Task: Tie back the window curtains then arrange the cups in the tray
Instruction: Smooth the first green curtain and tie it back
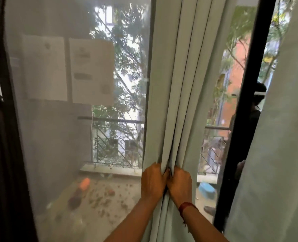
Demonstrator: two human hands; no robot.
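— Curtain (176,102) hangs at centre frame; left hand (152,180) and right hand (179,182) clench its bunched folds, knuckles touching.
— Gather every pleat tightly before tying, or loose edges may slip.

I see both hands, left hand (152,180) and right hand (179,185), bunching the pale green curtain (171,102) before a balcony window's black frame (247,88).
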